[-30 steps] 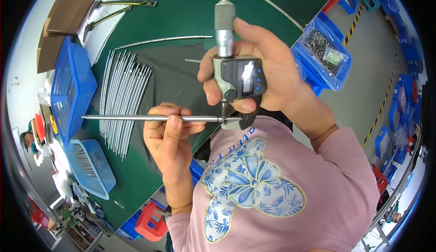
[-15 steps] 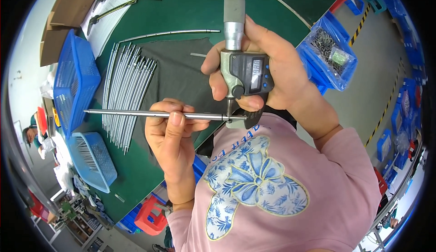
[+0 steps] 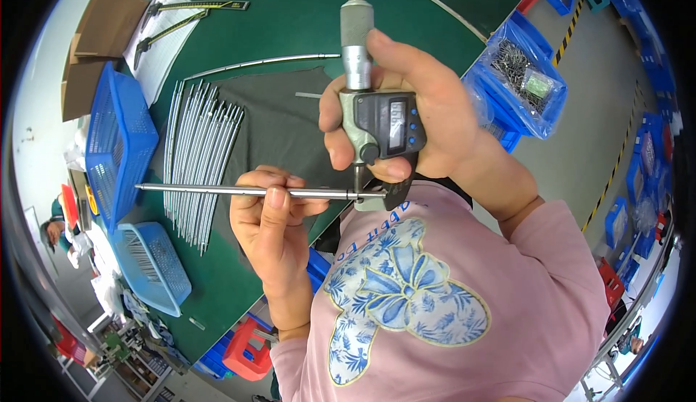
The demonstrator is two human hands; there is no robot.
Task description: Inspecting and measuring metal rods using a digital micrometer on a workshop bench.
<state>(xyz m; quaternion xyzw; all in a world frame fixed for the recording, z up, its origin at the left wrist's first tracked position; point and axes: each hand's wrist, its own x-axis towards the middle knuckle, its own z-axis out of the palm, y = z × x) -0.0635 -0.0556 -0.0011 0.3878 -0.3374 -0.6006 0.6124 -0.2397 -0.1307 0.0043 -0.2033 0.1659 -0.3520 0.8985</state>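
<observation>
My right hand [image 3: 435, 105] is wrapped round a digital micrometer [image 3: 357, 115], its ratchet end pointing away and its frame toward my body. A slim metal rod [image 3: 188, 187] lies level in my left hand [image 3: 272, 210], pinched between thumb and fingers. The rod's right end sits in the micrometer's jaw gap, by the spindle tip; whether both faces touch it I cannot tell. Many similar rods [image 3: 199, 163] lie side by side on a dark cloth [image 3: 279, 123] to the left. One more rod [image 3: 261, 63] lies apart beyond them.
At the left stand a blue mesh basket [image 3: 119, 141] and a lighter blue basket [image 3: 156, 268] holding thin rods. Two calipers [image 3: 174, 32] lie on paper at the far left, near cardboard boxes [image 3: 109, 25]. A bagged bin of small metal parts [image 3: 518, 76] stands right, beside the green table [image 3: 290, 18].
The view has shifted slightly, so the table's things appear lower. The micrometer and right hand sit a little further left in view; both hands keep their holds.
</observation>
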